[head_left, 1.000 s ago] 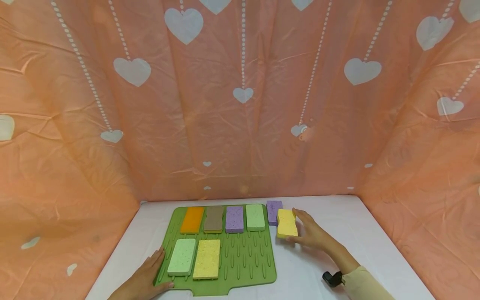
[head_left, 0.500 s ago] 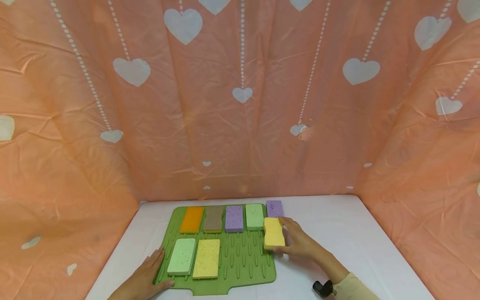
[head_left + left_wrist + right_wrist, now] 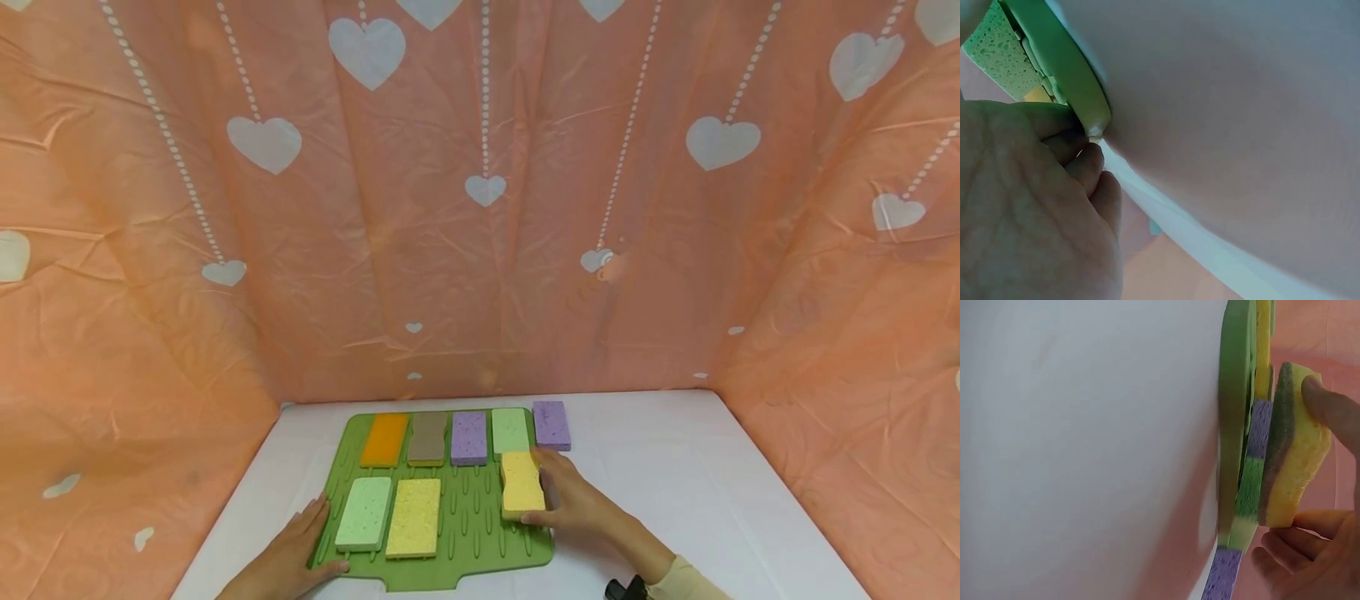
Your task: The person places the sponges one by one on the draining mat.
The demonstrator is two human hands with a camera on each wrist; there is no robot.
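My right hand grips a yellow scrub sponge with wavy sides over the right part of a green ridged mat. In the right wrist view, the thumb is on one end of this sponge and fingers are at the other; a grey-brown scouring layer faces the mat. My left hand rests at the mat's front left corner, fingers along its left edge and thumb at the front. In the left wrist view, the left fingertips touch the mat's rim.
Along the mat's back lie an orange sponge, a brown one, a purple one and a light green one. In front are another light green sponge and a speckled yellow one. A second purple sponge lies on the white table.
My right hand has carried the yellow scrub sponge left and toward me, from beside the purple sponge to over the mat. The left hand has stayed put.
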